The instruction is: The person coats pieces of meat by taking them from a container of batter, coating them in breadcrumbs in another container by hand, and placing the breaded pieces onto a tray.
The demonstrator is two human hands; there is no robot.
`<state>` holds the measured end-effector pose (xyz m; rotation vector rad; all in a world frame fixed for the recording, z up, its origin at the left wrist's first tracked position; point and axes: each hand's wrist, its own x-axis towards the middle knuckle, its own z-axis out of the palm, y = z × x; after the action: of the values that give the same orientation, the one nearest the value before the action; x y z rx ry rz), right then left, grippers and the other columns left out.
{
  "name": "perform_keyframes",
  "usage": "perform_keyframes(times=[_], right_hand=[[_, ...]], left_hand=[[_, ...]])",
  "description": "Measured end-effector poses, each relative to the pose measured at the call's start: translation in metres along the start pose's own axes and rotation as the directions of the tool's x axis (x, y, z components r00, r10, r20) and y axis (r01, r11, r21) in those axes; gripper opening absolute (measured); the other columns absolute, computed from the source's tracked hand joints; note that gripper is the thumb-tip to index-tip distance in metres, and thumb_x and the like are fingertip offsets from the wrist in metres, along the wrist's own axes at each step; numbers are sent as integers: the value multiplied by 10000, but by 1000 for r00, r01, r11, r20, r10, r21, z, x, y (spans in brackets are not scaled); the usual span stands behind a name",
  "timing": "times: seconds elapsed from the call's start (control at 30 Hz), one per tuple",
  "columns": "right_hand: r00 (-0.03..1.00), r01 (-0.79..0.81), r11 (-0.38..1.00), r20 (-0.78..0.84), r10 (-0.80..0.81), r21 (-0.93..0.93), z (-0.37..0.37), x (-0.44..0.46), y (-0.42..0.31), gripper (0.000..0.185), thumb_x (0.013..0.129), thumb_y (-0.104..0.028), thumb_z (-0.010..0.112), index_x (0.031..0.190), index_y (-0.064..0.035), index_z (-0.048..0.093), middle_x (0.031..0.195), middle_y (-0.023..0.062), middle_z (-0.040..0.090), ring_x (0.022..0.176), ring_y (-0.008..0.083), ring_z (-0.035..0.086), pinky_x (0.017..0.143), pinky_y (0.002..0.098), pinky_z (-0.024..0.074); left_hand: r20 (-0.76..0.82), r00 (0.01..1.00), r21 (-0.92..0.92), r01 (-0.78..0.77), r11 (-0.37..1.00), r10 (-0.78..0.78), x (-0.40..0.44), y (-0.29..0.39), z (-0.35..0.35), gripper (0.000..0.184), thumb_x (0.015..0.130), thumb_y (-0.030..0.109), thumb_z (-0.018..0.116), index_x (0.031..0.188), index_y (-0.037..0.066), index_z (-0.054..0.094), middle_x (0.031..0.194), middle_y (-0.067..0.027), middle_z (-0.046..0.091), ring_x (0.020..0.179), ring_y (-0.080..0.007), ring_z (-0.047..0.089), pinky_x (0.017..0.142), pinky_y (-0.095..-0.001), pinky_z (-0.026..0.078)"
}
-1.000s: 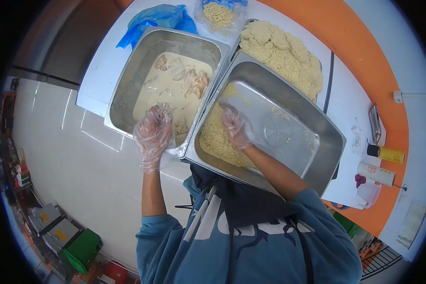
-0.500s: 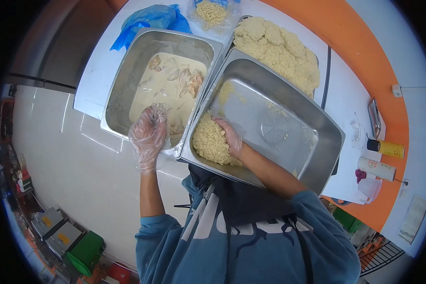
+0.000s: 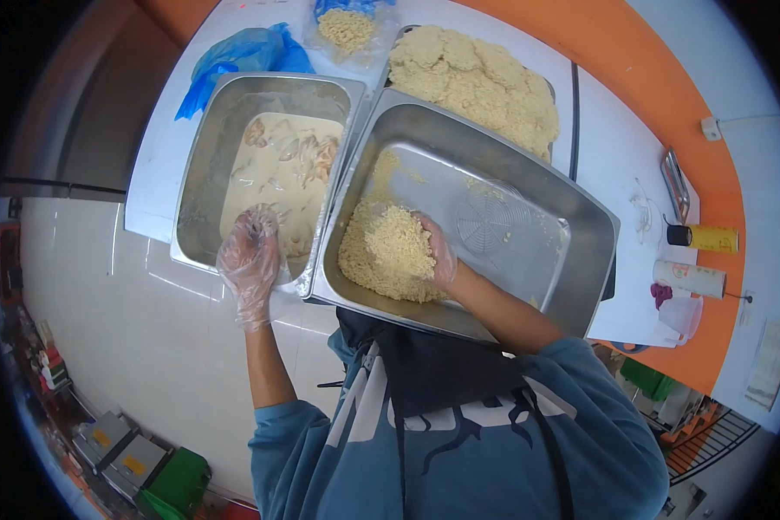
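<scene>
My left hand point(image 3: 252, 250), in a clear plastic glove, is over the near edge of a steel pan point(image 3: 201, 165). Its fingers are curled together, and whatever they may hold is hidden. Pale batter point(image 3: 264, 173) fills the bottom of that pan, with pieces of raw meat point(image 3: 322, 158) in it. My right hand point(image 3: 442, 253), gloved as well, is inside a second steel pan point(image 3: 572, 234). It cups a raised heap of pale breading crumbs point(image 3: 400, 241) above the pile in the near left corner.
Behind the second pan stands a tray heaped with more crumbs point(image 3: 477, 87). A clear bag of crumbs point(image 3: 347, 32) and a blue plastic bag point(image 3: 251, 54) lie at the back. A yellow can point(image 3: 715, 238), a paper roll point(image 3: 689, 279) and a plastic cup point(image 3: 682, 319) sit at right.
My right hand has lifted a heap of crumbs up from the pile. My left hand stays curled at the batter pan's near edge. The whole view has shifted slightly.
</scene>
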<state>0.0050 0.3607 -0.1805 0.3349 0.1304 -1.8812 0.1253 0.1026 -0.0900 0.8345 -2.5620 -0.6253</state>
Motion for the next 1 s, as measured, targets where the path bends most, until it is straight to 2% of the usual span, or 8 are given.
perform_keyframes(times=[0.07, 0.37, 0.47, 0.57, 0.67, 0.77, 0.87, 1.0], right_hand=[[996, 59, 998, -66, -60, -11, 10, -6, -4, 421, 992, -273, 366, 1254, -2, 555, 1200, 165, 628, 1092, 317, 622, 972, 494, 491], [930, 363, 915, 117, -347, -173, 18, -70, -73, 482, 932, -351, 455, 1251, -3, 554, 1251, 164, 600, 1126, 332, 596, 1007, 474, 461], [868, 463, 833, -31, -495, -303, 20, -93, -97, 470, 897, -332, 511, 1209, 15, 573, 1222, 173, 613, 1105, 320, 604, 995, 447, 473], [674, 360, 526, -175, -718, -770, -41, -105, -135, 438, 850, -295, 578, 1136, 36, 616, 1174, 178, 637, 1075, 305, 616, 972, 427, 488], [688, 283, 164, 81, -721, -945, -39, -117, -145, 367, 807, -209, 644, 1075, 41, 658, 1143, 173, 655, 1046, 284, 627, 953, 401, 493], [809, -15, -261, 142, -571, -965, -30, -119, -158, 264, 813, -96, 649, 1042, 31, 687, 1108, 163, 676, 997, 234, 646, 907, 345, 499], [813, 351, 28, 290, -504, -936, -31, -122, -151, 267, 837, -88, 624, 1072, 23, 686, 1129, 161, 675, 1030, 229, 629, 909, 323, 481], [782, 25, -321, 218, -583, -947, 13, -153, -132, 241, 879, -110, 585, 1054, 21, 686, 1134, 162, 672, 1036, 220, 619, 913, 313, 475]], left_hand=[[-10, 1000, -56, 5, 998, -5, 0, 5, 0, 289, 890, 290, 626, 1008, 26, 637, 853, -200, 670, 797, -378, 649, 692, -458, 491], [1, 999, -105, -39, 994, 39, -2, 7, -3, 259, 913, 269, 600, 978, 19, 623, 837, -176, 660, 767, -346, 638, 694, -429, 484], [-12, 999, -135, -49, 990, 48, -2, 5, -1, 253, 910, 266, 610, 964, 20, 622, 834, -167, 657, 747, -327, 639, 681, -420, 485], [4, 1000, -129, -29, 991, 30, -1, 2, 1, 242, 906, 256, 616, 957, 20, 622, 836, -159, 657, 749, -316, 643, 681, -409, 488], [2, 999, -124, -49, 991, 50, -3, -4, 3, 243, 905, 253, 619, 975, 21, 629, 859, -161, 666, 777, -316, 651, 692, -395, 492], [-11, 999, -79, -48, 996, 47, -1, -2, 3, 247, 904, 254, 620, 1000, 27, 638, 893, -164, 676, 807, -323, 658, 711, -403, 495], [-1, 1000, -63, -14, 998, 14, -2, 1, 2, 258, 904, 265, 623, 1012, 32, 644, 920, -161, 683, 830, -333, 661, 727, -414, 498], [26, 1000, -42, 4, 999, -3, -1, -2, 3, 265, 903, 270, 627, 1027, 38, 649, 928, -154, 686, 852, -329, 663, 745, -414, 498]])
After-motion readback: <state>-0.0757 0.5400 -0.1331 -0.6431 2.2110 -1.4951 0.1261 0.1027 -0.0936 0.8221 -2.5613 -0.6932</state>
